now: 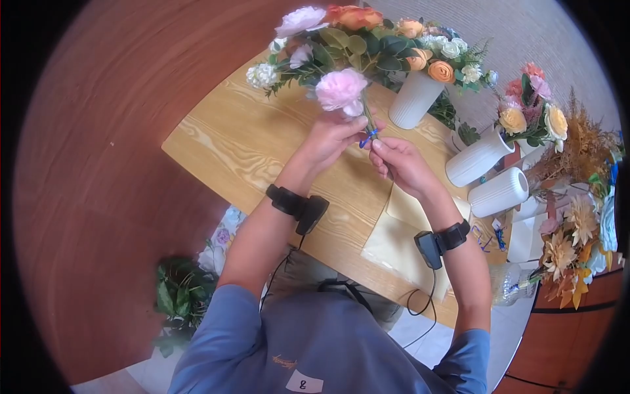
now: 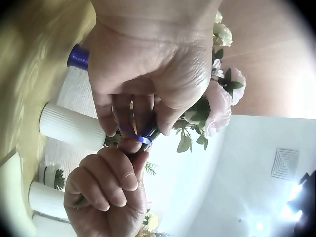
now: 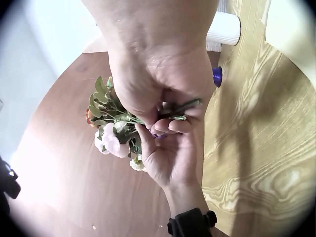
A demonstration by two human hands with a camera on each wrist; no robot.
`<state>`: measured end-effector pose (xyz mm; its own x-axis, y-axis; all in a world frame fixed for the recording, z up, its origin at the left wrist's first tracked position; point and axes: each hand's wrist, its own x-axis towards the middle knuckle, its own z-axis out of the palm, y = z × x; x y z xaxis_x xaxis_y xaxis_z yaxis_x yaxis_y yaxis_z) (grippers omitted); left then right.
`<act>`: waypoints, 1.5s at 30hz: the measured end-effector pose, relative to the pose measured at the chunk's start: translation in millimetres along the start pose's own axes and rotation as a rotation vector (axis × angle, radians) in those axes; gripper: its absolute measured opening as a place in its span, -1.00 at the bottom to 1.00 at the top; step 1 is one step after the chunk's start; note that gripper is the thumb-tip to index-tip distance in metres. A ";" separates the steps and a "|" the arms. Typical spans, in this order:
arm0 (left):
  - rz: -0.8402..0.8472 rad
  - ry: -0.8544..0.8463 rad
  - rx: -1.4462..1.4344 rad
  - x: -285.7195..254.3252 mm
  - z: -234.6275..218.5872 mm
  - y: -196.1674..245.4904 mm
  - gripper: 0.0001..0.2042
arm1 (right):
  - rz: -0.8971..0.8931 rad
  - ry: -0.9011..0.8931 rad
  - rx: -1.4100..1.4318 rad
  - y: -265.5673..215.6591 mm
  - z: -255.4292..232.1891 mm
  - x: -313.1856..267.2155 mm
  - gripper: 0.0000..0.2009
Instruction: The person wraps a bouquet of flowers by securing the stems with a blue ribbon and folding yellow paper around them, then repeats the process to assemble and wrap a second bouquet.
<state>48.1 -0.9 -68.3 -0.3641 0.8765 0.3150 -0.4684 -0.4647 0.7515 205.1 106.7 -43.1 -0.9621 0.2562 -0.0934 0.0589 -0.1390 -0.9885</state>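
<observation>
A bouquet of flowers with a large pink bloom (image 1: 341,90) is held up over the table, its stems bunched together. A thin blue ribbon (image 1: 369,138) circles the stems between the hands. My left hand (image 1: 331,139) grips the stems just under the blooms, thumb and fingers close to the ribbon. Right below it, my right hand (image 1: 403,163) pinches the lower stems beside the ribbon. In the right wrist view, cut green stem ends (image 3: 185,107) stick out from the right hand's curled fingers. The left wrist view shows a ribbon loop (image 2: 140,138) between both hands' fingertips.
On the wooden table (image 1: 262,144), a white ribbed vase (image 1: 413,102) stands behind the hands. Two more white vases (image 1: 482,157) lean at the right near dried flowers (image 1: 574,157). Pale paper (image 1: 400,246) lies near the front edge. A blue ribbon spool (image 2: 78,57) sits behind the left hand.
</observation>
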 end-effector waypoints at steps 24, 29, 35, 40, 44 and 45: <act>0.071 0.222 0.189 5.6 -3.8 -15.7 -0.82 | -0.273 0.341 -0.757 13.7 7.9 22.9 -0.73; 0.026 0.170 0.282 5.5 -12.1 -12.7 -0.81 | -0.361 0.430 -0.748 14.4 5.7 24.9 -0.72; 0.148 0.271 0.358 0.3 -10.8 -13.1 -0.84 | -0.402 0.428 -0.722 14.4 4.7 28.7 -0.74; 0.007 0.317 0.344 -3.5 -10.3 -9.7 -0.86 | -0.373 0.411 -0.662 16.2 9.6 31.3 -0.74; -0.052 0.290 0.292 -6.4 -8.3 -7.3 -0.88 | -0.394 0.424 -0.680 15.6 11.7 32.0 -0.73; -0.051 0.289 0.293 -8.4 -8.0 -7.7 -0.88 | -0.395 0.425 -0.680 14.1 11.2 30.8 -0.73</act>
<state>48.3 -5.8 -81.4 -0.5768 0.8067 0.1285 -0.2582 -0.3293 0.9083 173.3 101.9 -58.6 -0.7737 0.5168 0.3665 0.0190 0.5971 -0.8019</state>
